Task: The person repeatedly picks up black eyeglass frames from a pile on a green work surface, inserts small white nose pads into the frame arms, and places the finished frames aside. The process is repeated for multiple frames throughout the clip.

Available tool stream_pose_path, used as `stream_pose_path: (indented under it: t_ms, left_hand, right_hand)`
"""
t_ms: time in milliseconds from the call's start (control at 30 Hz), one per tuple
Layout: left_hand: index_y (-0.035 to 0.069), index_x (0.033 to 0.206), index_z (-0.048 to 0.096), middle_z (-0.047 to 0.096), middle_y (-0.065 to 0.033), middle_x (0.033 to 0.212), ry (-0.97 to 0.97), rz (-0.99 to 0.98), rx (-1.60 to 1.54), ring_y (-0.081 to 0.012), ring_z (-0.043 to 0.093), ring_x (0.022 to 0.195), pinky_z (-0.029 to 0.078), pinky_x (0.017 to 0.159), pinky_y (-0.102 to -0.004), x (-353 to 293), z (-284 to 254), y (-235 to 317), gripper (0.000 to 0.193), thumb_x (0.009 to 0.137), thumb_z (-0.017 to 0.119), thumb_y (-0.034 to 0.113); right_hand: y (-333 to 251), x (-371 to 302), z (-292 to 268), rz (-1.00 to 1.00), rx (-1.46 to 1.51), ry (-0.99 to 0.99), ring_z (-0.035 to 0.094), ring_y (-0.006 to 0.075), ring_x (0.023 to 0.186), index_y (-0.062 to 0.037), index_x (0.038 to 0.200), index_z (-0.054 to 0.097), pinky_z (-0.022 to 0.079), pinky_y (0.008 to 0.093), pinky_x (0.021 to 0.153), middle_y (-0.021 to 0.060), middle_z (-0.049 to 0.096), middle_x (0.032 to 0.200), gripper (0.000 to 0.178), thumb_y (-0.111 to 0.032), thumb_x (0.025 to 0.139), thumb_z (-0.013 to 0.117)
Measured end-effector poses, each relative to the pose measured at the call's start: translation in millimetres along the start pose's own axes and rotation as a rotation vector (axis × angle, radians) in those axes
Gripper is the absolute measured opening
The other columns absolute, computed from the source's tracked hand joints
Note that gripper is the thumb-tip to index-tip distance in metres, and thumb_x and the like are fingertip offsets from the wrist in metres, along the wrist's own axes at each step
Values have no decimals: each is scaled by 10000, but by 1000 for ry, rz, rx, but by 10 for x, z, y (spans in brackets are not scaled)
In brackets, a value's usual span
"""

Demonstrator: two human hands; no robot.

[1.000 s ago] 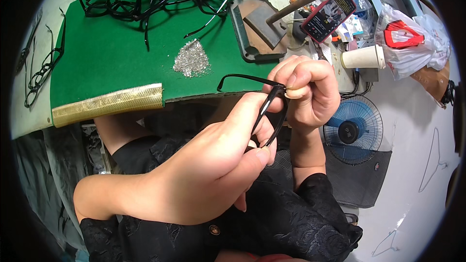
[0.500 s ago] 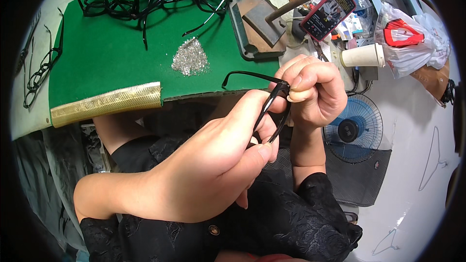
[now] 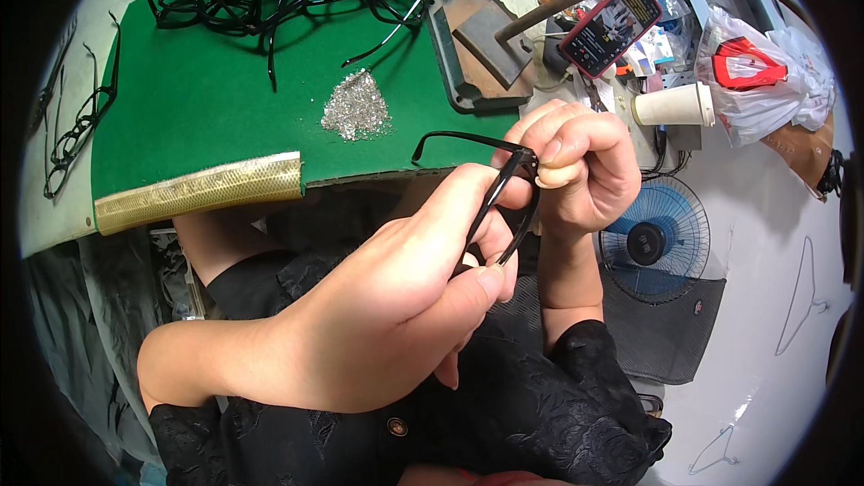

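A black eyeglass frame (image 3: 492, 202) is held above my lap, just off the table's near edge. My left hand (image 3: 387, 283) is closed around its front, thumb and fingers gripping the rims. One temple arm (image 3: 459, 136) sticks out to the left over the green mat. At the hinge corner, the fingertips of my right hand (image 3: 589, 166) are pinched together against the frame. Whether a tiny part sits between those fingertips is hidden. On the mat beyond lies a small heap of tiny silvery metal pieces (image 3: 356, 108).
More black eyeglass frames (image 3: 297, 0) pile up at the back of the green mat (image 3: 207, 99); others lie at the left. A gold textured strip (image 3: 198, 191) covers part of the front edge. Right: a metal press stand (image 3: 490, 45), phone (image 3: 612, 31), white cup (image 3: 670, 106), blue fan (image 3: 657, 238).
Almost nothing differs. My right hand has shifted very slightly left at the hinge; my left hand keeps its hold on the frame.
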State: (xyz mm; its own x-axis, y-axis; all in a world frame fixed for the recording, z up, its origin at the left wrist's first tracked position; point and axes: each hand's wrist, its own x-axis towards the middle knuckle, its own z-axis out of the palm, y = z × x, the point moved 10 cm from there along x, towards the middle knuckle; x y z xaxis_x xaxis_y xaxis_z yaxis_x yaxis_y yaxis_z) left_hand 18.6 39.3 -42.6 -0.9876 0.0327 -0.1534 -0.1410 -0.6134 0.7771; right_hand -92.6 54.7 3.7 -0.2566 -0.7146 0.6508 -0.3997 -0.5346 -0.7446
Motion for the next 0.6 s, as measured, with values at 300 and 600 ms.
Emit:
stream_pose_path:
  t_ms: [300,600]
  left_hand:
    - [-1,1312,270,471,-98,919,5,-12,8,-105,484,640,479,491,-219,6,-9,-2,422,918,419,29]
    - [-4,1306,278,471,-97,920,10,-4,-4,-103,486,632,476,492,-217,4,1,2,411,926,427,40]
  right_hand:
    - [43,-20,-13,48,51,-4,590,185,620,31,805,564,513,290,601,109,600,678,206,-145,864,655]
    - [73,-25,-27,54,110,-26,605,181,656,33,816,559,516,283,625,109,609,707,185,-121,876,644]
